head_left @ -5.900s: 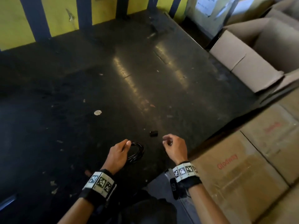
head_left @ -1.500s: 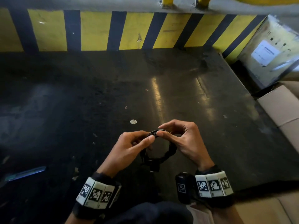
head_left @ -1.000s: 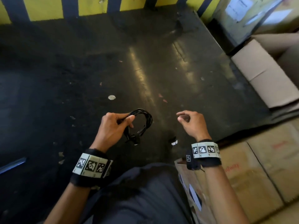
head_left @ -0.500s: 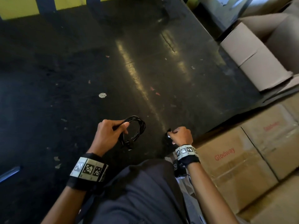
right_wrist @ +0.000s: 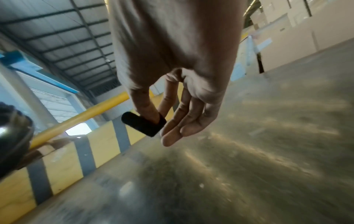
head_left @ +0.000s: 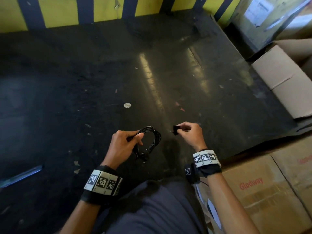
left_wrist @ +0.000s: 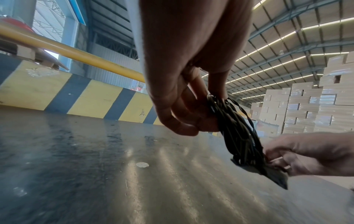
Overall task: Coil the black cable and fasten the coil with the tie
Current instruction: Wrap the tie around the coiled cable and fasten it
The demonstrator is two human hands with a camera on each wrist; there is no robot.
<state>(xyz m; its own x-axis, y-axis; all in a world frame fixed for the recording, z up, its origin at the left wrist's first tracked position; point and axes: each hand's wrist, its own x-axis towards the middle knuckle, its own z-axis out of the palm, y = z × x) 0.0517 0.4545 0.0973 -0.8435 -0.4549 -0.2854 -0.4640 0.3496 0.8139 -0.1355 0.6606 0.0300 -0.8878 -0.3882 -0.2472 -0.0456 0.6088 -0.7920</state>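
The black cable [head_left: 152,141] is wound into a small coil of several loops, held above the dark floor. My left hand [head_left: 125,142] grips the coil at its left side between thumb and fingers; the left wrist view shows the coil [left_wrist: 237,130] hanging below that hand [left_wrist: 191,109]. A short black tie [head_left: 176,130] is pinched by my right hand [head_left: 189,132], a little right of the coil and apart from it. The right wrist view has the tie [right_wrist: 143,125] held between the thumb and a finger of that hand [right_wrist: 168,118], the other fingers loose.
The floor [head_left: 152,73] is dark and shiny with small scraps and a pale disc [head_left: 127,105]. A yellow-and-black striped curb [head_left: 67,12] runs along the far side. Cardboard boxes [head_left: 263,188] stand at the right, near my right arm.
My right hand went down to the floor by the boxes, picked up the tie and has lifted it toward the coil. The left hand has kept hold of the coil.
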